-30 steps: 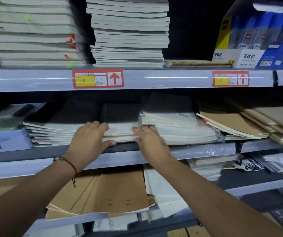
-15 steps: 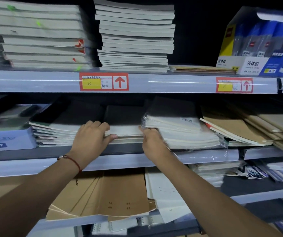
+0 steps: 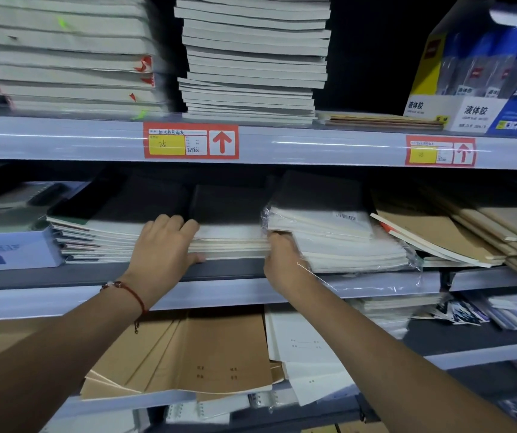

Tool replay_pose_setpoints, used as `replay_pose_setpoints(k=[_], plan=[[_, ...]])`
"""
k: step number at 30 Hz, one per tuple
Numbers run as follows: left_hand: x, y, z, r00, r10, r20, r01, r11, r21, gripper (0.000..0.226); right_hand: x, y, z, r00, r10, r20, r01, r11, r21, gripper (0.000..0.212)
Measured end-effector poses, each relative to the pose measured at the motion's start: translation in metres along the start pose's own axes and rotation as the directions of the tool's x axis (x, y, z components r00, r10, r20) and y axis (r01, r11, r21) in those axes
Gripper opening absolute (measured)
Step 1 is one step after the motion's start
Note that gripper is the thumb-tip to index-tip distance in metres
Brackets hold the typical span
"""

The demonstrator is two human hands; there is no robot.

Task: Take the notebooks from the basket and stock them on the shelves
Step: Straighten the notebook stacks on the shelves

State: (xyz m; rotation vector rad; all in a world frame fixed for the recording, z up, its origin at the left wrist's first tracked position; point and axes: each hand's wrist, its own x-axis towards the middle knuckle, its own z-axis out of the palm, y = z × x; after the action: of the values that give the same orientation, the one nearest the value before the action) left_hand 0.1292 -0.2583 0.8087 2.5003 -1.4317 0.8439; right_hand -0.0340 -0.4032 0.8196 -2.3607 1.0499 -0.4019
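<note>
Both hands are up at the middle shelf [image 3: 241, 270] and I'm looking straight at the stack of black-covered notebooks [image 3: 229, 226] sitting in its centre. My left hand [image 3: 163, 248] is on the stack's left front corner: fingers [image 3: 169, 223] side by side and bent over the top edge, thumb [image 3: 196, 259] tucked under the bottom, against the shelf board. So that corner is held between fingers and thumb. A red string bracelet [image 3: 132, 292] sits on that wrist.

My right hand [image 3: 282, 260] is at the stack's right end, wedged into the seam where it meets the plastic-wrapped bundle of notebooks [image 3: 338, 239] just beside it. The fingertips disappear between the two piles, so I cannot tell whether they are spread or pinching anything.

Left of the black stack, touching it, is a fanned pile of thin notebooks [image 3: 94, 239], and further left a pale blue box [image 3: 10, 251]. To the right, tan-covered notebooks [image 3: 444, 232] lean at a tilt.

The shelf above carries two tall grey-white stacks [image 3: 251, 57], a blue and yellow carton [image 3: 481, 76], and a red price tag [image 3: 191, 140] with an up arrow on its rail. Below my arms, brown folders [image 3: 213, 351] and white sheets [image 3: 300, 345] lie on the lower shelf.
</note>
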Motion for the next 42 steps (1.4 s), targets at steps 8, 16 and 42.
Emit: replay_pose_setpoints(k=[8,16,42], plan=[[0.003,0.001,0.001,1.0,0.021,0.001,-0.021,0.999,0.031,0.051,-0.009,-0.003,0.01,0.998,-0.053,-0.038,0.048,0.989,-0.137,0.05],[-0.016,0.015,-0.008,0.998,0.039,-0.049,-0.042,0.998,-0.046,0.059,-0.057,-0.01,0.024,0.901,-0.421,0.104,0.427,0.815,-0.393,0.063],[0.056,0.121,-0.038,0.899,-0.008,0.437,0.398,0.429,-0.811,0.101,-0.1,0.111,-0.136,0.893,-0.45,-0.026,0.398,0.813,-0.424,0.054]])
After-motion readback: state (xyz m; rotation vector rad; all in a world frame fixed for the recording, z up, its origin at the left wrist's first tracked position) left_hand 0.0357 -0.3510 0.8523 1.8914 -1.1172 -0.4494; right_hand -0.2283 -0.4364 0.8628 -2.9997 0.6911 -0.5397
